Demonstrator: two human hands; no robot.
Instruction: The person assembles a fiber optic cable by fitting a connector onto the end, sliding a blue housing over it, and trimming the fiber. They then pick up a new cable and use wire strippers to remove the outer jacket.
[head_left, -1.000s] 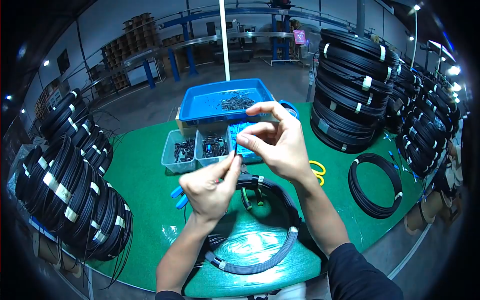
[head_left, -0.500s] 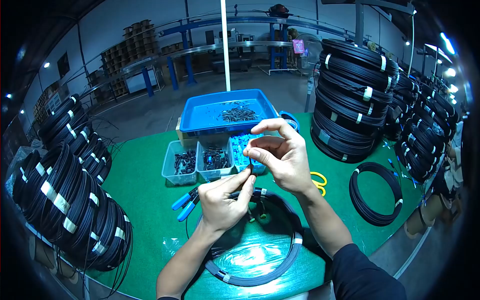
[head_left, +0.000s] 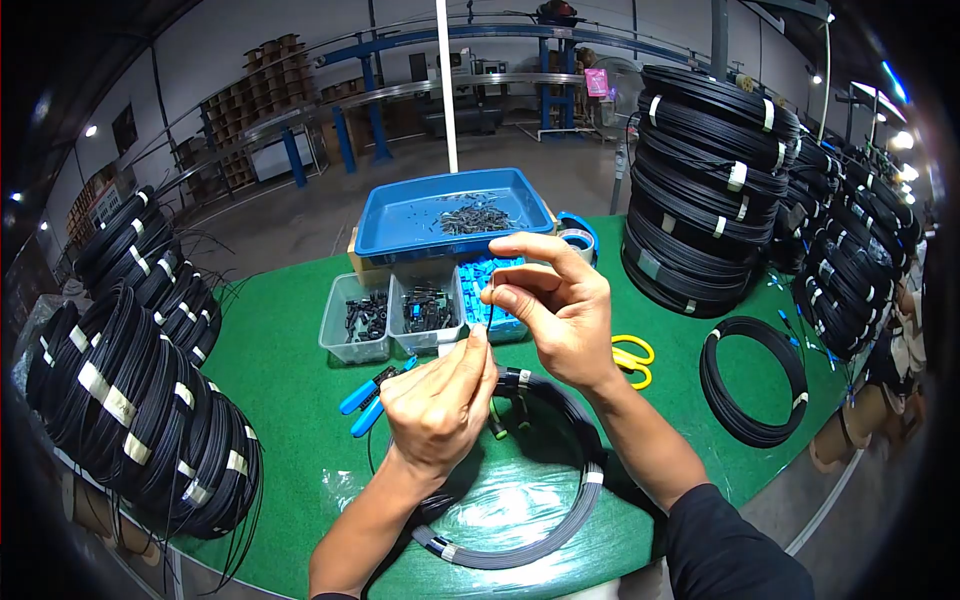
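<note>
A short length of thin black cable [head_left: 490, 318] stands upright between my two hands. My left hand [head_left: 436, 408] pinches it from below, back of the hand towards me. At its upper end, my right hand [head_left: 562, 312] closes thumb and forefinger on it, the other fingers curled above; the very tip is hidden. Under my hands lies a coil of black cable [head_left: 594, 476] tied with white tape. Blue-handled wire strippers [head_left: 364, 400] rest left of my left hand, partly behind it. Yellow-handled scissors [head_left: 634, 362] lie right of my right wrist.
Three clear bins, holding black parts [head_left: 366, 318], more black parts [head_left: 428, 308] and blue connectors [head_left: 480, 285], stand before a blue tray [head_left: 385, 235] of scraps. Stacked cable coils rise at left [head_left: 150, 410] and right [head_left: 700, 200]. A single coil [head_left: 712, 385] lies at right.
My left hand has turned over, its back now facing me, and its fingertips have shifted left. My right hand keeps its pinch and has moved slightly left.
</note>
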